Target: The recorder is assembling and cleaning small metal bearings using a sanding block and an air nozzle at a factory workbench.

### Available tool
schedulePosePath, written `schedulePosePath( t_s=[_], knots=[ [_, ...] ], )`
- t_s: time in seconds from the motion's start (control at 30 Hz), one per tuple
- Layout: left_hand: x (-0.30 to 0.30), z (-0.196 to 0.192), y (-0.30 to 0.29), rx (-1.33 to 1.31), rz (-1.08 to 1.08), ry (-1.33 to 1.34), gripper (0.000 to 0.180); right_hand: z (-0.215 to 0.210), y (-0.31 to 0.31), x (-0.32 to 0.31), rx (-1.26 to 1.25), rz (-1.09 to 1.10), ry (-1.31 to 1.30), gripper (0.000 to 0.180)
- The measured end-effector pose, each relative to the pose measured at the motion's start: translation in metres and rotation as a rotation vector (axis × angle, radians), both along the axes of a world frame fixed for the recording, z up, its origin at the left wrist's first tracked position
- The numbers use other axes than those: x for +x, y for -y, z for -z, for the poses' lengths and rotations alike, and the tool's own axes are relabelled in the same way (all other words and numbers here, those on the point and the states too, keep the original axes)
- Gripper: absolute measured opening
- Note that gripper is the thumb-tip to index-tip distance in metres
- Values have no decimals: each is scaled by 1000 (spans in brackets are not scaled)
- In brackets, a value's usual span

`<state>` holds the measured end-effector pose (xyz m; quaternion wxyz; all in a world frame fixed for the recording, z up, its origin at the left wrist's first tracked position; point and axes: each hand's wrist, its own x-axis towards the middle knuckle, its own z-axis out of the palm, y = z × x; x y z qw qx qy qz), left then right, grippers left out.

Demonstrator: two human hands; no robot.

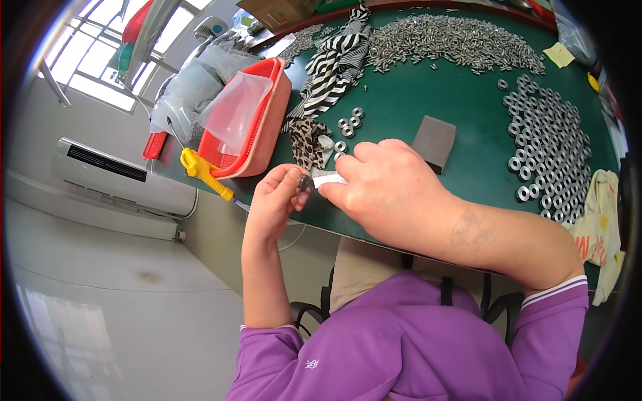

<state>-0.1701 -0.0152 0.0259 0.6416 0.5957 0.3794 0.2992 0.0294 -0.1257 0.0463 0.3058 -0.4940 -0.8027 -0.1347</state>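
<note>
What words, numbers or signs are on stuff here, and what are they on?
Pale cloth at the table's right edge: large orange-red printed letters, partly folded away; I won't copy them out.
Purple shirt: a small white mark on the chest, too small to read surely.
Yellow paper: no writing I can make out.

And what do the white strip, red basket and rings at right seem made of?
White strip: paper or cloth, judging by its matte look; unclear which. Red basket: probably plastic, faintly glossy, with molded-looking perforated sides. Rings: likely metal, silvery with bright highlights.
</note>
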Motion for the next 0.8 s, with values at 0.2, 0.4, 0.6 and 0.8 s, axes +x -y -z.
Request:
schedulePosePath(
  t_s=[0.2,0.4,0.6,0.8],
  knots=[
    [3,-6,-1,37,23,-95,19,-4,0,4,-7,-21,22,22],
    [2,5,3,94,-50,146,14,-2,1,4,-220,-42,-153,25],
    [5,10,9,171,-94,241,12,-3,1,1,-317,-70,-289,27],
    [5,12,4,171,-86,191,17,2,-3,3,-178,-19,-179,26]
  ],
)
